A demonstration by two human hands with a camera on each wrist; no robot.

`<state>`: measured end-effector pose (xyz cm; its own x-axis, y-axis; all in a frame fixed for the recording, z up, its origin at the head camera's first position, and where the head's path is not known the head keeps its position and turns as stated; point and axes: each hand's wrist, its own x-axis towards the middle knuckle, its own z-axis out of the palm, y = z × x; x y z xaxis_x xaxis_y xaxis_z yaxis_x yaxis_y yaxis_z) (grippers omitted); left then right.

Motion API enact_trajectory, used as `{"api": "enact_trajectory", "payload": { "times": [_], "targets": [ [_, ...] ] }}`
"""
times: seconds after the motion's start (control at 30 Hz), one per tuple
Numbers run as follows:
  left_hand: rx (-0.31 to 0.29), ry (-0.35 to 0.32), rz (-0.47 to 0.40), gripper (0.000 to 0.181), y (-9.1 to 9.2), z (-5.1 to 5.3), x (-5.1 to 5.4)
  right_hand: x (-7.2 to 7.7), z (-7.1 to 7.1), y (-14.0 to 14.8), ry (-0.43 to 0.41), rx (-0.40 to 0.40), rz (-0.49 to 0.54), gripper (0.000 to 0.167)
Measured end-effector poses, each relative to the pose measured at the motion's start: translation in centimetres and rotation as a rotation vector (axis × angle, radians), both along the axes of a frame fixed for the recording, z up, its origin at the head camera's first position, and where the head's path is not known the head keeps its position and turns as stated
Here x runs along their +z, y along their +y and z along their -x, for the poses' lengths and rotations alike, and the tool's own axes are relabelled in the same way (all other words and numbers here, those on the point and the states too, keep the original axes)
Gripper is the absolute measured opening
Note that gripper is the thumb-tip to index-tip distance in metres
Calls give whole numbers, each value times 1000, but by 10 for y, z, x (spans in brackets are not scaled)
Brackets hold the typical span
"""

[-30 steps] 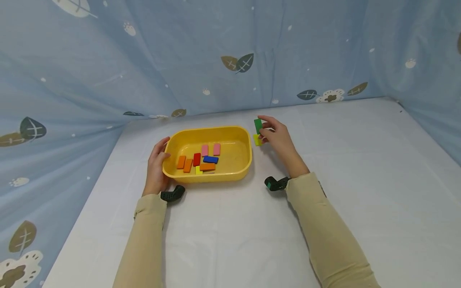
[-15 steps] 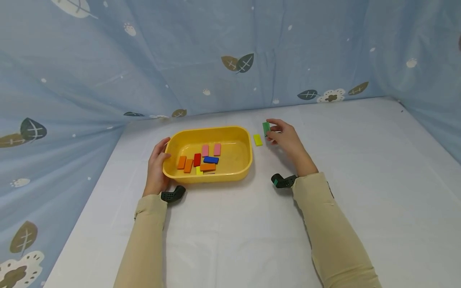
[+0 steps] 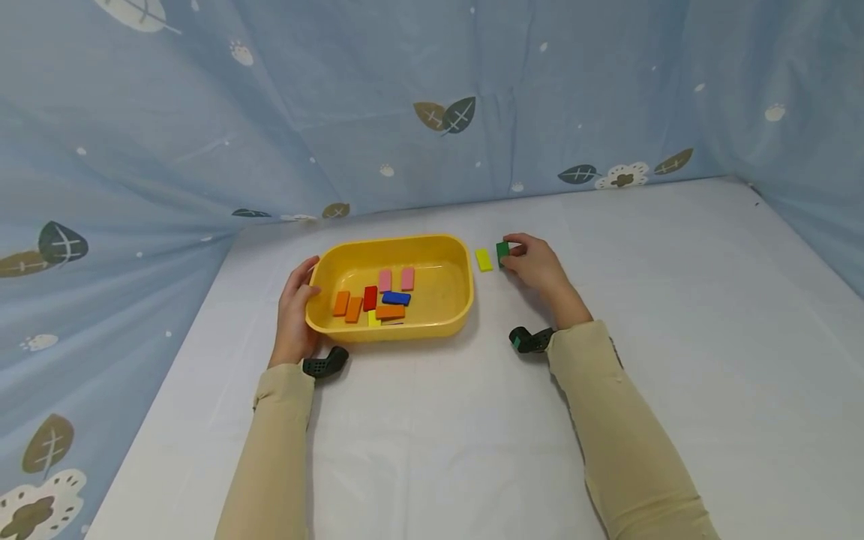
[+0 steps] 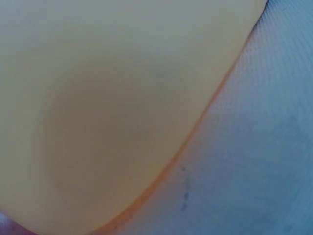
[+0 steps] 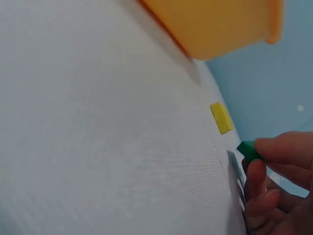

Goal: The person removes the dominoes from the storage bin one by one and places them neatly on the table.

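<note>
My left hand grips the left end of a yellow plastic tub, thumb over the rim; the tub's wall fills most of the left wrist view. To the right of the tub, my right hand pinches a green block between thumb and fingers. The green block shows at the fingertips in the right wrist view, seemingly just above the cloth. Just left of it, a yellow block lies flat on the white cloth, between the tub and the right hand.
Inside the tub lie several blocks: pink ones, a red one, a blue one, orange ones and a partly covered yellow one. A blue patterned curtain hangs behind the white-covered table.
My right hand has carried the green block from above the yellow block to its right, then lowered it toward the cloth. The yellow block has come into full view. My left hand stays on the tub.
</note>
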<state>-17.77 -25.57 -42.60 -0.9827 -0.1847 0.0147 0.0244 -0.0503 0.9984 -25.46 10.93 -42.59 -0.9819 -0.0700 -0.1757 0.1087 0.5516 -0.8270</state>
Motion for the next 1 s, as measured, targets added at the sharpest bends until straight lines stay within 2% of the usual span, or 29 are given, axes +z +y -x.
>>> {"api": "enact_trajectory", "payload": {
  "times": [0.23,0.5,0.67,1.0],
  "targets": [
    [-8,-6,-2,50,0,-1,1,2,-2,-2,13,17,-23,48],
    [-10,8,-1,49,0,1,2,9,-4,-3,25,138,-151,55],
    [-5,6,-13,49,0,0,0,6,-2,-6,25,195,-224,54],
    [6,-1,2,48,0,0,-2,3,-1,-9,28,225,-280,52]
  ]
}}
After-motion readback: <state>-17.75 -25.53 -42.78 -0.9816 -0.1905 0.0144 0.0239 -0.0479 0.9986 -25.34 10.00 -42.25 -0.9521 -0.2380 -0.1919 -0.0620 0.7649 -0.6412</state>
